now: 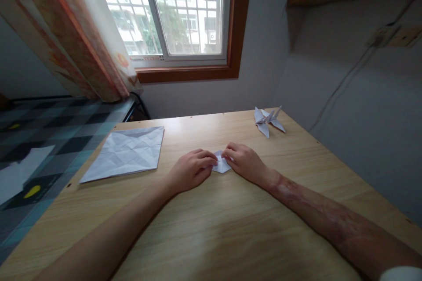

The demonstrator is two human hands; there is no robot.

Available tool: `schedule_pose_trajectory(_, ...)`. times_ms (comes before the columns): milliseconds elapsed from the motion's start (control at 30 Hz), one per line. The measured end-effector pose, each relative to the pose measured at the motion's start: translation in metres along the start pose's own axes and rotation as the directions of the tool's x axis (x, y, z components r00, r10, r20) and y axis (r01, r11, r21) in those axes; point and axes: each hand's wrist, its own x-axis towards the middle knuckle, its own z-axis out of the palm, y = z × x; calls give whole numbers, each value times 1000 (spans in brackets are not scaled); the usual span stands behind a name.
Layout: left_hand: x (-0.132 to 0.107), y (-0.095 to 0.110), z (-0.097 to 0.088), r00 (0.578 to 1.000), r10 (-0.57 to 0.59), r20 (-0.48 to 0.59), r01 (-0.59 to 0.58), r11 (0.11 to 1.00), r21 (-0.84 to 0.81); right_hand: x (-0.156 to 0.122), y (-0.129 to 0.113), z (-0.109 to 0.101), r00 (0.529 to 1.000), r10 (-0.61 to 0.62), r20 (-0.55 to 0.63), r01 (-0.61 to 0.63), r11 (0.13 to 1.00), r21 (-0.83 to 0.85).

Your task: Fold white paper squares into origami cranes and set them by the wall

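Observation:
A small piece of folded white paper (221,167) lies on the wooden table, between my two hands. My left hand (194,169) has its fingers closed on the paper's left edge. From the other side, my right hand (244,160) pinches the right edge, fingers bent together. The fingers cover both side edges, so only the middle and the near corner of the paper show. Creases run across its visible face.
Creased white sheets (127,151) lie at the table's left. Folded paper cranes (268,119) stand at the back right corner of the table (211,228). Left of it, a bed with a checked cover (66,127) holds loose white paper (24,171). A window and walls stand behind.

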Motion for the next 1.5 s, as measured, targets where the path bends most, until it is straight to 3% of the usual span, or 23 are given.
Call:
schedule_pose_trajectory(400, -1, -4, 3, 998, -3, -63, 6, 999, 52, -3, -6, -10, 983, -180, -32, 182, 977, 112)
schedule_pose_trajectory(867, -2, -5, 5, 994, -68, -87, 71, 997, 36, 1, 1, -2, 1000, -20, -21, 25, 963, 267)
schedule_pose_trajectory(1033, -1, -5, 3, 998, -4, -68, 7, 999, 46, 2, 3, 0, 998, 45, -53, -27, 955, 296)
schedule_pose_trajectory(1500, 0, -4, 4, 996, 31, -82, -28, 999, 29, 1, 1, -1, 999, -51, -17, 53, 974, 220)
